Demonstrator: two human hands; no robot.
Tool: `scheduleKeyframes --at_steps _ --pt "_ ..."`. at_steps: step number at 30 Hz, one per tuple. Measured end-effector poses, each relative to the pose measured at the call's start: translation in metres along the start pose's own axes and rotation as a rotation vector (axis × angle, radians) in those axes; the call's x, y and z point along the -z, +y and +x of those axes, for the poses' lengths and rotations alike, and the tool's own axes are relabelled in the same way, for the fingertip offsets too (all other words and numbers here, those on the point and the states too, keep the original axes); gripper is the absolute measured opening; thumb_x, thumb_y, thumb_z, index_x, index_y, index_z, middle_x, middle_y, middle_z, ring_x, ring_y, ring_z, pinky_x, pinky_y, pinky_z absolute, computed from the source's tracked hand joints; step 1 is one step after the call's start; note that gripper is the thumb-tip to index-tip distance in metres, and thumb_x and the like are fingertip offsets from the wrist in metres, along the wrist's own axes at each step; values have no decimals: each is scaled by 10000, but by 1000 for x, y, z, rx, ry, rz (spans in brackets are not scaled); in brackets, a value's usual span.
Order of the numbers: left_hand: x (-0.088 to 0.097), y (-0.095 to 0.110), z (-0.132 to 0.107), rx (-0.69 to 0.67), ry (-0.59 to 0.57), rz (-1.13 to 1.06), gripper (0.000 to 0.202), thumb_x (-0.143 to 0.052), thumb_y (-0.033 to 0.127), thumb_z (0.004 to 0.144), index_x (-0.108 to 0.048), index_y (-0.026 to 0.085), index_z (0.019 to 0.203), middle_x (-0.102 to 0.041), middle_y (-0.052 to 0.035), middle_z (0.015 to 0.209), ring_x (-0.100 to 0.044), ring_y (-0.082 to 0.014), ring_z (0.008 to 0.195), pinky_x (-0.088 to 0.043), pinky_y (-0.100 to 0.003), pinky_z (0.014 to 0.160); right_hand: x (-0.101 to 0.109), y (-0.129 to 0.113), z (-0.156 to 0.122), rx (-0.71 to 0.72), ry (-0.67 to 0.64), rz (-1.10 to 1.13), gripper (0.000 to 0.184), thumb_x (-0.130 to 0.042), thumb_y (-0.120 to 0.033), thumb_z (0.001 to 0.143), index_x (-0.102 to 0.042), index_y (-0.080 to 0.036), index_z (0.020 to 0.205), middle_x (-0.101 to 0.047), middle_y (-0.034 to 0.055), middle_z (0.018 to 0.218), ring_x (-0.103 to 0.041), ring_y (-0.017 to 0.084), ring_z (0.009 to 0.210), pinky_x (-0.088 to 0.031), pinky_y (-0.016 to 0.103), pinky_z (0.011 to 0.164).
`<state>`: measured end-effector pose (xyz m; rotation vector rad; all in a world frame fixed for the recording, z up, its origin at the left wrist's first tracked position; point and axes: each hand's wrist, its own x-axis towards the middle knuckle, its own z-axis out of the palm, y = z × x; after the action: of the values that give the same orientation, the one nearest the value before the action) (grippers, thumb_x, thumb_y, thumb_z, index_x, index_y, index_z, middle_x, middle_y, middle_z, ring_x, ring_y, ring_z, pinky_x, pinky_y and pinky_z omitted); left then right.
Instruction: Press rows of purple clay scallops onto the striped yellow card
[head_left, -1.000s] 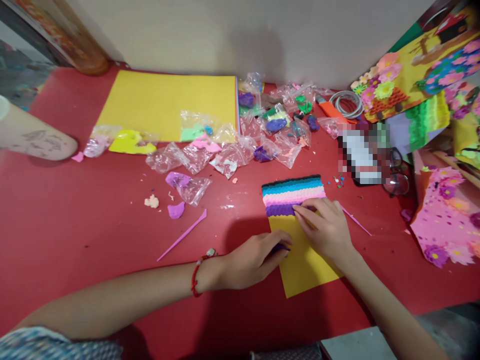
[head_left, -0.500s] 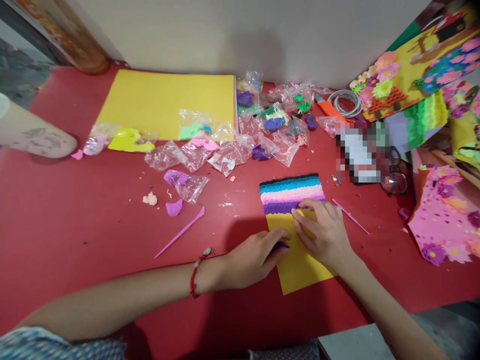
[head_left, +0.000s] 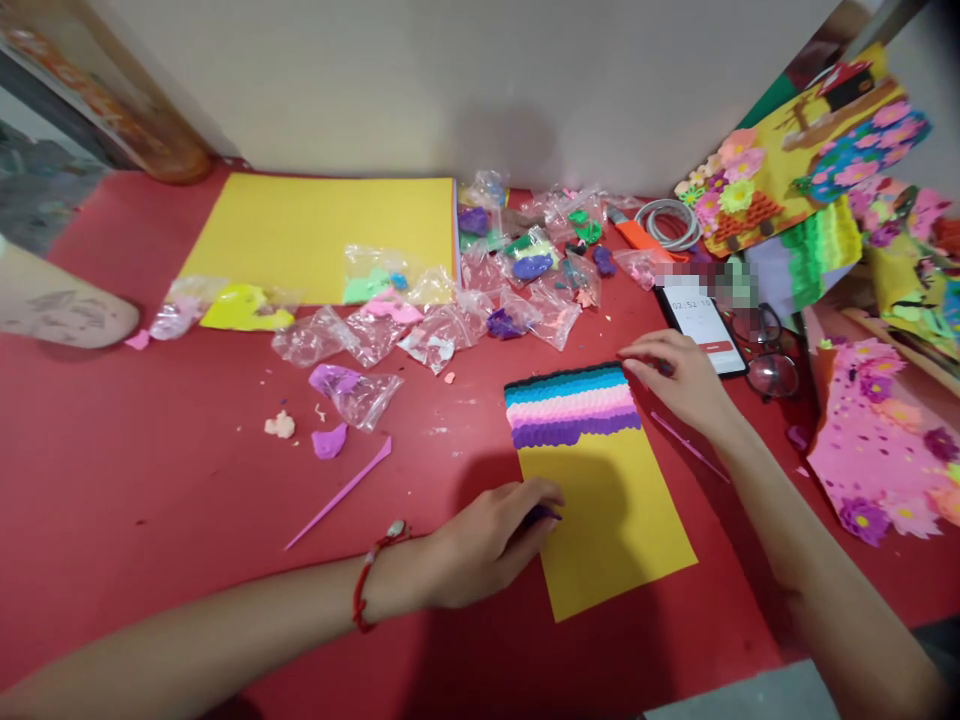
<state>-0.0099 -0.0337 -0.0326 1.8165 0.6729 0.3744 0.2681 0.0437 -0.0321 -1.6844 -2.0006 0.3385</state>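
Note:
A yellow card (head_left: 615,520) lies on the red table, its far part covered by scalloped clay rows in black, blue, pink and purple (head_left: 547,432). The purple row nearest me is thicker on its left part. My left hand (head_left: 495,540), with a red bracelet at the wrist, is over the card's left edge. Its fingers are closed on a piece of dark purple clay (head_left: 541,515), mostly hidden by them. My right hand (head_left: 679,385) is at the card's far right corner, thumb and fingertips drawn together on the black edge.
Pink modelling sticks (head_left: 341,490) lie left and right of the card. Behind are several bags of coloured clay (head_left: 532,265) and large yellow sheets (head_left: 322,235). At right stand a phone (head_left: 701,320), glasses (head_left: 772,375), a coiled cable (head_left: 667,225) and flower-decorated pieces (head_left: 870,430).
My right hand has left the purple row and moved away from me to the card's far right corner. My left hand still holds the purple clay. The view has shifted slightly.

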Motion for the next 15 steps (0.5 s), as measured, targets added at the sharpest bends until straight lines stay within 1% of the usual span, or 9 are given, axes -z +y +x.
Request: scheduleKeyframes --at_steps 3,5,8,10,12,15 --pt "1 0 0 11 -8 -9 109 -375 175 913 -459 169 983 -602 -46 858 -559 -125 721 -455 -239 647 -5 0 6 21 -31 10 82 -620 -267 765 -676 -222 806 -635 47 890 -571 213 882 -432 409 828" --pt "2 0 1 17 -1 -27 104 -376 167 912 -456 172 979 -597 -38 844 -549 -114 698 -450 -223 630 -5 -5 5 -29 -50 72 57 -624 -255 756 -660 -218 781 -655 36 854 -584 204 844 -442 401 805" --pt "2 1 1 20 20 -64 102 -381 152 907 -452 172 978 -594 -34 837 -539 -100 674 -447 -200 606 -1 -14 1 -198 -98 347 86 -630 -281 747 -639 -209 795 -681 25 793 -622 181 753 -483 348 705" --pt "2 2 1 9 41 -83 105 -385 149 904 -452 171 983 -594 -35 836 -538 -98 672 -451 -193 605 2 -20 -2 -288 -95 568 129 -652 -295 728 -626 -208 819 -691 21 779 -644 171 739 -502 316 670" --pt "2 2 0 -12 67 -94 112 -380 144 903 -451 168 987 -592 -38 831 -536 -99 672 -456 -192 610 3 -25 -6 -331 -64 738 167 -672 -291 712 -617 -217 851 -701 18 806 -660 171 778 -518 307 686" --pt "1 2 0 -31 78 -96 125 -374 126 900 -450 164 992 -585 -38 820 -527 -95 658 -455 -188 601 6 -34 -13 -342 -46 882 202 -671 -290 725 -605 -236 908 -710 23 886 -666 175 845 -534 323 735"
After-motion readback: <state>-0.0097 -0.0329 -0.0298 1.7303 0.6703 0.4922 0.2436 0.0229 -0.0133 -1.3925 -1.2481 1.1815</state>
